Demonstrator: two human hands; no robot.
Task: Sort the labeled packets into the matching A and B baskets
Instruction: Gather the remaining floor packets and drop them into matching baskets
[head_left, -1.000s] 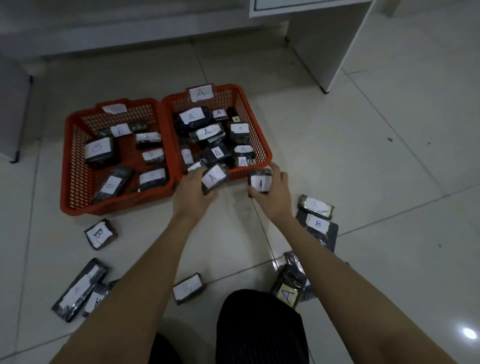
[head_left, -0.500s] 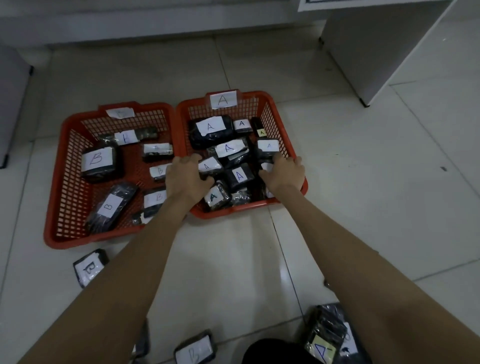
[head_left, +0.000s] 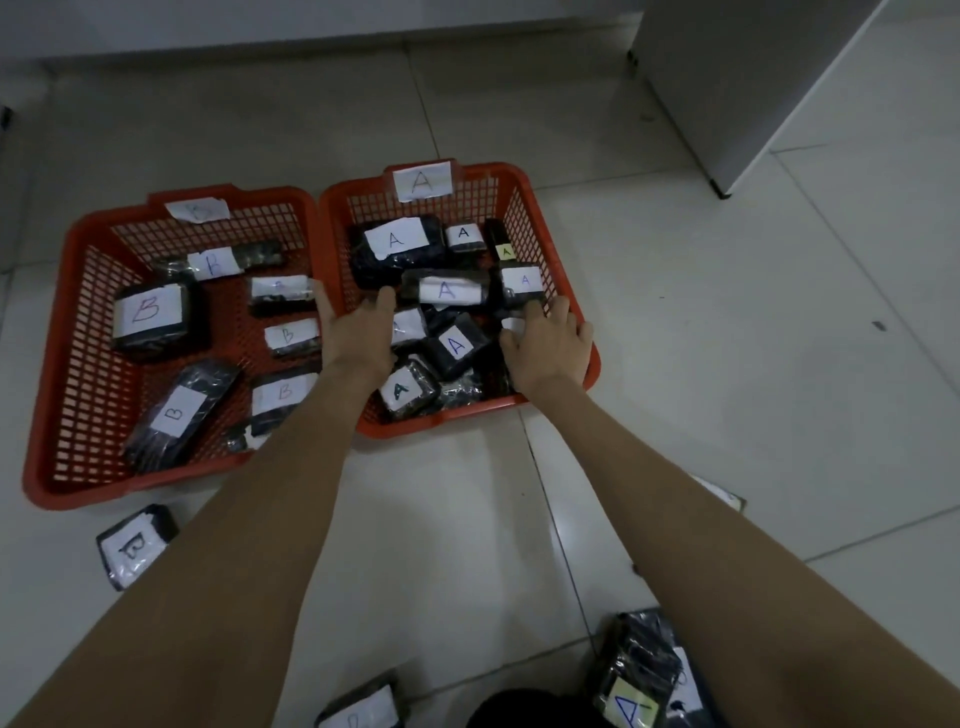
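Both hands are inside the A basket (head_left: 524, 208), the landmark for everything here. The left hand (head_left: 358, 338) hangs over its left wall with fingers spread apart and nothing visibly pinched; the right hand (head_left: 545, 348) sits by its right wall with fingers loosely curled over the pile, and whether it grips a packet underneath cannot be told. Judging from the open fingers, packets are being let go onto the heap of A packets (head_left: 447, 291), which lie dark-wrapped with white tags up so the letters read at a glance.

Left of the A basket, touching it wall to wall, stands the B basket (head_left: 83, 322), holding B packets (head_left: 148, 317) with bare mesh between them. The shared wall sits right under the left wrist, so a careless lift could drag a packet across.

Unsorted packets lie on the floor (head_left: 727, 364) nearer the person than the A basket: a B packet (head_left: 136, 545) below the B basket's front corner, another packet (head_left: 363, 712) at the bottom edge, and a yellow-tagged A packet (head_left: 631, 701) under the right forearm. The tile between them and the A basket's front rim is open for pulling back.
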